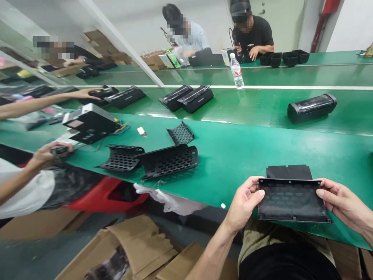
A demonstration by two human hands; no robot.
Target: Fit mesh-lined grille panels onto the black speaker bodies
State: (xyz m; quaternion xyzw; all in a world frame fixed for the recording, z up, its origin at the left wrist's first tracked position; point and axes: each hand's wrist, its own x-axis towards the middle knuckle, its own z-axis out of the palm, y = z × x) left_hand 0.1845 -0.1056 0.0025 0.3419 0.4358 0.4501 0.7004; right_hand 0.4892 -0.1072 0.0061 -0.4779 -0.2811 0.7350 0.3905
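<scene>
The green bench spreads before you. Your left hand and right hand pinch the short edges of a black rectangular panel over its near edge; black perforated grilles lie left of your left hand.

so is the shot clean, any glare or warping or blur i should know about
Head view: pale glare streaks run along the green conveyor belt; the wide lens bows the belt's edges and tilts the whole scene; a soft sheen lies across the black grille panel, while it and the left hand and right hand stay fairly sharp.
</scene>
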